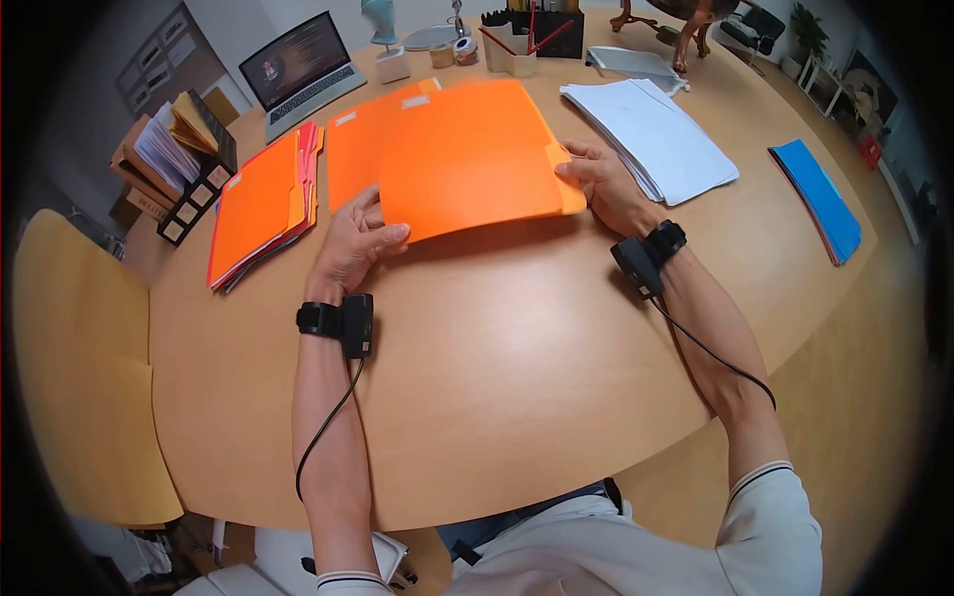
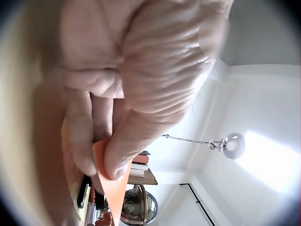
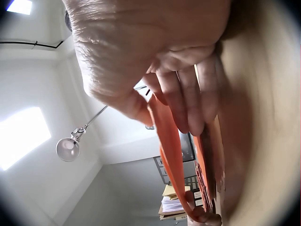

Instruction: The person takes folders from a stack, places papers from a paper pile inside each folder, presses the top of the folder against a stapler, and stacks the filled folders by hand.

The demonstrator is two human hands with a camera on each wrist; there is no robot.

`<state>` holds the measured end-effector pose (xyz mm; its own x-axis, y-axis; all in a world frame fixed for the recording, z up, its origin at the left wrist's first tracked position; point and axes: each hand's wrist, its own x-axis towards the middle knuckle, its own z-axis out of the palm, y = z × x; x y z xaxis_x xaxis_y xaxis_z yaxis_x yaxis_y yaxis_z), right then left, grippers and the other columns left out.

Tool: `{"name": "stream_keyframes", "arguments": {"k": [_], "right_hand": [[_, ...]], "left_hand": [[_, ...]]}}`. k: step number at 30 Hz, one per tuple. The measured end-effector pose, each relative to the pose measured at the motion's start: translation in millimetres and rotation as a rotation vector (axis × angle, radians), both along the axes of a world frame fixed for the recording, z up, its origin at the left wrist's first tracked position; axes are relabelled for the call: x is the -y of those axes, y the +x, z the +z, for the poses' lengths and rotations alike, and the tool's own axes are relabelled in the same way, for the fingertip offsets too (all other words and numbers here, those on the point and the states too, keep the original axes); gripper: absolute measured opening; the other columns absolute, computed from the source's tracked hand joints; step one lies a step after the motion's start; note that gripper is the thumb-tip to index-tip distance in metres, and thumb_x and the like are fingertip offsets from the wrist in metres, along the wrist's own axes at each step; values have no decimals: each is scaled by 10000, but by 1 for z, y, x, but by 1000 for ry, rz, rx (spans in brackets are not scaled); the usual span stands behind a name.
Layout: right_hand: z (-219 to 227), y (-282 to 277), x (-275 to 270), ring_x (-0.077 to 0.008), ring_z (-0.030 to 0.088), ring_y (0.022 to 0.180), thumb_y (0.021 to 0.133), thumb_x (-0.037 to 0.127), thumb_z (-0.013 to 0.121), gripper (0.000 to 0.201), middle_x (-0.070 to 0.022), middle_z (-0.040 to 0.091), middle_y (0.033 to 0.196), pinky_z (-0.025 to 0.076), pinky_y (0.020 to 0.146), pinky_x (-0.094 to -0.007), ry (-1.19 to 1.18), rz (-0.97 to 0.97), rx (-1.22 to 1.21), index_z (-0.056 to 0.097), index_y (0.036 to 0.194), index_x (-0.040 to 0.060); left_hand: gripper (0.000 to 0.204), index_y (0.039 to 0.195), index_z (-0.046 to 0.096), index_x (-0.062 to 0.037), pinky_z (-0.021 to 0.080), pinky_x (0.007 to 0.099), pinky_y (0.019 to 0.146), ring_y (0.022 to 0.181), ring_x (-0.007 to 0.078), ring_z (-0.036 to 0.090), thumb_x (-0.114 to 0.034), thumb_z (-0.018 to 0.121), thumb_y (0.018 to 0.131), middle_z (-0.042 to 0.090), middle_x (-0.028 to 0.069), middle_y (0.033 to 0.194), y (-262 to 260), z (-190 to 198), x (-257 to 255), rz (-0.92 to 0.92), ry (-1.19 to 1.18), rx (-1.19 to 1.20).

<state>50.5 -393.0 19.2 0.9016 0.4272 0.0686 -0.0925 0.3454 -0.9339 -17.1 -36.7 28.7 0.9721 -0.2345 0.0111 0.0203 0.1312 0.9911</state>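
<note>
An orange file folder is held between both hands, tilted, its near edge raised over the table. The left hand pinches its near left corner, thumb on top and fingers beneath. On the right edge, by the tab, the right hand grips it between thumb and fingers. In the left wrist view the folder's edge runs between thumb and fingers; the right wrist view shows the folder slightly bowed. Another orange folder lies on the table behind, partly covered by the held one.
To the left lies a stack of orange and red folders, near a file holder with papers. A laptop and pen holder stand at the back. White paper and blue folders lie to the right.
</note>
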Motion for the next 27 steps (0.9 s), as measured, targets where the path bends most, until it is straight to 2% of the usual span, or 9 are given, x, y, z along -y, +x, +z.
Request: {"name": "stream_keyframes", "arguments": {"k": [2, 9, 12, 14, 15, 17, 20, 24, 27], "right_hand": [[-8, 9, 6, -161, 709, 1012, 936, 70, 616, 395, -119, 684, 1203, 581, 898, -263, 46, 66, -12, 547, 1306, -50], [-6, 8, 9, -114, 722, 849, 938, 52, 630, 312, -87, 722, 1081, 600, 761, -242, 162, 23, -45, 607, 1230, -56], [-16, 15, 12, -100, 711, 761, 935, 42, 642, 268, -76, 737, 979, 585, 676, -219, 59, 60, -26, 650, 1180, -67], [-6, 6, 10, -86, 702, 754, 932, 39, 651, 220, -70, 735, 945, 565, 673, -210, 14, 147, -8, 665, 1126, -64], [-2, 2, 8, -73, 692, 746, 929, 36, 660, 174, -65, 733, 911, 545, 670, -200, -32, 234, 11, 679, 1072, -61], [-2, -3, -1, -63, 671, 712, 915, 23, 670, 155, -52, 726, 883, 521, 647, -194, -80, 245, 7, 689, 1045, -59], [-5, -10, -14, -43, 612, 629, 885, 0, 689, 129, -26, 707, 837, 466, 591, -184, -133, 224, -18, 702, 1000, -57], [-2, -20, -23, -54, 642, 663, 892, -5, 683, 131, -34, 717, 853, 500, 615, -195, -127, 273, -24, 700, 1009, -62], [-2, -20, -23, -52, 656, 671, 908, 31, 699, 154, -28, 725, 865, 516, 605, -198, -105, 256, -32, 705, 1033, -57]], "left_hand": [[782, 1460, 446, -18, 576, 235, 703, 813, 93, 712, -57, 851, 791, 755, 35, 988, 2, -6, -5, -112, 51, -24], [684, 1336, 562, 31, 579, 218, 692, 736, 81, 694, -23, 873, 729, 740, 30, 903, -2, -6, -17, -349, 230, -171], [551, 1299, 591, 30, 585, 224, 700, 752, 85, 704, -100, 832, 822, 739, 50, 969, 1, -9, -16, -409, 154, -144], [414, 1263, 624, 27, 582, 214, 685, 791, 73, 705, -222, 731, 950, 733, 84, 1070, -2, 0, -6, -22, -20, -142], [414, 1263, 624, 27, 582, 214, 685, 791, 73, 705, -222, 731, 950, 733, 84, 1070, 0, 0, -4, -18, -20, -141], [486, 1282, 626, 14, 556, 278, 788, 947, 122, 684, -412, 556, 1059, 707, 80, 1134, 6, -2, -2, 460, 161, 95], [487, 1296, 637, 4, 519, 302, 876, 1003, 123, 658, -414, 546, 1065, 702, 51, 1124, 24, -12, -11, 587, 439, 489], [468, 1308, 640, -4, 486, 307, 919, 966, 110, 624, -395, 532, 1076, 684, 16, 1073, 28, -19, -2, 398, 625, 489], [426, 992, 668, 11, 475, 275, 738, 778, 105, 549, -390, 547, 1071, 585, -12, 815, 25, -17, 7, 357, 654, 470]]}}
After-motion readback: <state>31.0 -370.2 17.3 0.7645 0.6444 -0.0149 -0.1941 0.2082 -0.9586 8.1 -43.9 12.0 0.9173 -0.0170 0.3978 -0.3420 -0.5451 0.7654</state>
